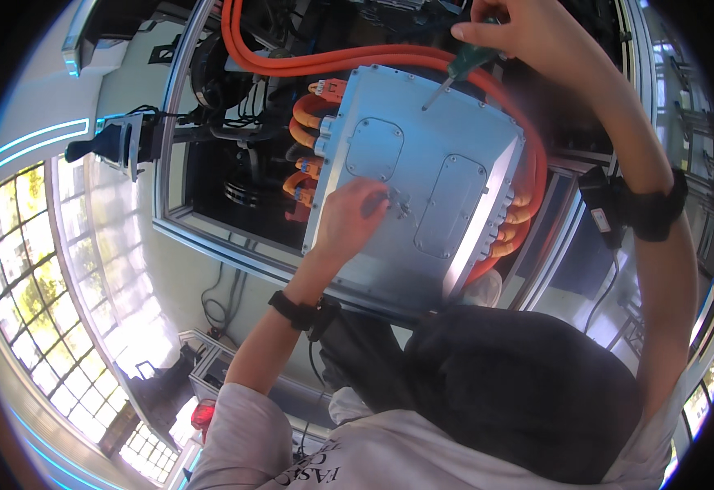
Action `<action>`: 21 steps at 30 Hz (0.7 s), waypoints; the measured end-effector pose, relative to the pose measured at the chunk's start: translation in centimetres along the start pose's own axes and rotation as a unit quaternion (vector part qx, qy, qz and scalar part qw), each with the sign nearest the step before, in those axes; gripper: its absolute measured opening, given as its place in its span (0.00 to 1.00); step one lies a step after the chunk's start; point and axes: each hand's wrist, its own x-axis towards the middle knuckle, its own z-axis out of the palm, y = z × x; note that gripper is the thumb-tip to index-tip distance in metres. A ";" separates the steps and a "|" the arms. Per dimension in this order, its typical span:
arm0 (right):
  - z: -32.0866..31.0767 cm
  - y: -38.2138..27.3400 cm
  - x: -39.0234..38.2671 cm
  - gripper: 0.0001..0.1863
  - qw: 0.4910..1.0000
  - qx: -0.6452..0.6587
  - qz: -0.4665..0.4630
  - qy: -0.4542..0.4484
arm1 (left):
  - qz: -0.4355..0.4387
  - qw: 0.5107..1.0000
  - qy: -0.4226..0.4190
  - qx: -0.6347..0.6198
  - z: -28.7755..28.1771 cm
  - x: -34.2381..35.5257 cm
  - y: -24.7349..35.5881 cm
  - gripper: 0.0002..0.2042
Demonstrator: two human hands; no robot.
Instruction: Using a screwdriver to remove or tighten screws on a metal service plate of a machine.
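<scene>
A silver metal box (pixel 386 261) with bolted cover plates lies in front of me. My left hand (pixel 350 214) is over its middle, with thumb and fingers drawn together at a small heap of screws (pixel 400 204); whatever they pinch is too small to make out. At the box's far right, my right hand (pixel 514 34) holds a screwdriver (pixel 470 62) by its green handle. The shaft slants down to the left, its tip over the top face near the far edge. I cannot tell whether the tip touches the metal.
Thick orange cables (pixel 324 64) run behind the box and curve down its right side. More orange cables (pixel 301 122) plug into its left side. An aluminium frame (pixel 234 255) surrounds it. A black lever (pixel 95 149) stands at the left. Black straps with small units circle both my forearms.
</scene>
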 end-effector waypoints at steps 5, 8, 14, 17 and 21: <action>1.6 2.4 -0.4 0.15 0.992 -0.070 -0.092 -0.042 | 0.006 0.993 0.118 0.009 0.3 1.5 0.3 0.11; 2.2 1.1 -0.9 0.17 0.989 0.061 0.017 -0.134 | 0.043 0.982 0.181 -0.004 0.9 3.2 1.0 0.11; 0.8 0.3 -2.9 0.14 0.939 0.164 0.168 -0.251 | 0.079 0.995 0.062 0.026 1.3 4.7 1.8 0.14; 1.8 -0.9 -2.9 0.15 0.865 0.117 0.233 -0.429 | 0.127 0.978 0.122 0.112 2.6 5.3 2.0 0.19; 2.8 -1.2 -3.9 0.15 0.921 0.033 0.162 -0.352 | -0.063 0.933 0.339 -0.104 5.2 4.2 7.7 0.25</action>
